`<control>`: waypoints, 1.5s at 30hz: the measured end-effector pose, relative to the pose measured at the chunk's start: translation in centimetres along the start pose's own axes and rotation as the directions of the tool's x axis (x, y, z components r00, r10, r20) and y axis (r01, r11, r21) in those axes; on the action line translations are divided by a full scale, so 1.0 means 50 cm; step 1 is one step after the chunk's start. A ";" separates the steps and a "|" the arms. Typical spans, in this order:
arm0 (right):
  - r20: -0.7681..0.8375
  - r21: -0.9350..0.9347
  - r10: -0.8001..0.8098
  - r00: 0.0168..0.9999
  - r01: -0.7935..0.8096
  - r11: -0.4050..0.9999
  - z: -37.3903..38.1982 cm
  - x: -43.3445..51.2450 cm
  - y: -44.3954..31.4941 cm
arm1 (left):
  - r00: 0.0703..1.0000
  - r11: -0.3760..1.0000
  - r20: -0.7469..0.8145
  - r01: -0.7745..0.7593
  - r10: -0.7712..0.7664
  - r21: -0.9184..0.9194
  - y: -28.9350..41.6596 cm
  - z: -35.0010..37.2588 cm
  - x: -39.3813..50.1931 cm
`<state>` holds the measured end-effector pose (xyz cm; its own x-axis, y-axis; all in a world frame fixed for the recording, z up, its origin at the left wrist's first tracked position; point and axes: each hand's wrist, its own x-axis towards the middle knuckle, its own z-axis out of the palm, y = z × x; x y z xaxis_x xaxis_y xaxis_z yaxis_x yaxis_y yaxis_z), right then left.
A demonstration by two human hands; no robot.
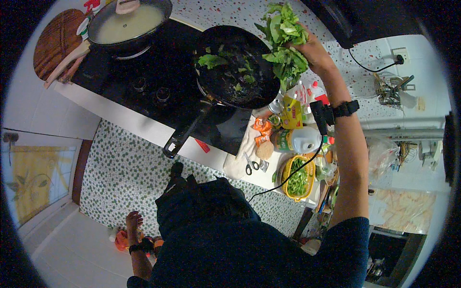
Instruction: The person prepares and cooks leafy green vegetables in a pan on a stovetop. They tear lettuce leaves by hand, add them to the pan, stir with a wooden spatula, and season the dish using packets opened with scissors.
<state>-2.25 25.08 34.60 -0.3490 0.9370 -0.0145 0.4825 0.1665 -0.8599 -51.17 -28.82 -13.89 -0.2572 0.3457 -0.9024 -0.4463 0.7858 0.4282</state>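
My right hand (311, 50) grips a large bunch of leafy greens (284, 32) by the far right rim of a black wok (234, 90). Part of the bunch hangs down beside the rim. Several loose leaves (212, 61) lie inside the wok, which sits on the black glass cooktop (119, 82). Its long handle (189, 127) points towards me. Low at my side, away from the counter, my left hand (134, 219) holds nothing, its fingers loosely apart.
A lidded pan (126, 28) stands at the cooktop's far left, beside a wooden spatula (68, 63) and a round wooden board (57, 39). Scissors (252, 167), a large plastic bottle (297, 139) and a yellow basket of cut greens (299, 176) occupy the right counter. A black cable (288, 180) trails from my right wrist.
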 end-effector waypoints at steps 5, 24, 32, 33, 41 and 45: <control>-0.092 -0.014 -0.018 0.996 0.017 1.000 -0.015 -0.001 0.004 | 0.972 0.990 0.188 -0.135 0.142 -0.049 -0.021 -0.021 0.025; -0.342 0.045 -0.163 0.926 0.190 0.981 0.087 0.019 0.042 | 0.918 0.943 0.395 0.114 0.020 -0.312 -0.075 -0.066 0.123; -0.384 0.137 -0.113 0.916 0.178 0.974 0.063 -0.015 0.002 | 0.965 0.993 0.248 -0.067 0.090 -0.102 -0.088 -0.059 0.104; -0.385 0.116 -0.103 0.917 0.158 0.981 0.059 -0.020 -0.004 | 0.976 0.989 0.163 -0.148 0.146 -0.001 -0.083 -0.049 0.090; -0.352 0.112 -0.076 0.933 0.122 0.986 0.005 -0.056 -0.028 | 0.983 0.994 0.149 -0.110 0.106 0.017 -0.024 -0.017 0.056; -0.331 0.121 -0.025 0.943 0.069 0.990 -0.005 -0.063 -0.018 | 0.982 0.997 0.169 -0.084 0.083 -0.002 -0.015 -0.022 0.059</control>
<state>-1.39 22.06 35.53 -0.0754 0.9813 0.1770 0.3563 0.1923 -0.9144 -52.53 -28.96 -16.86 -0.1445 0.4913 -0.8589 -0.4249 0.7531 0.5022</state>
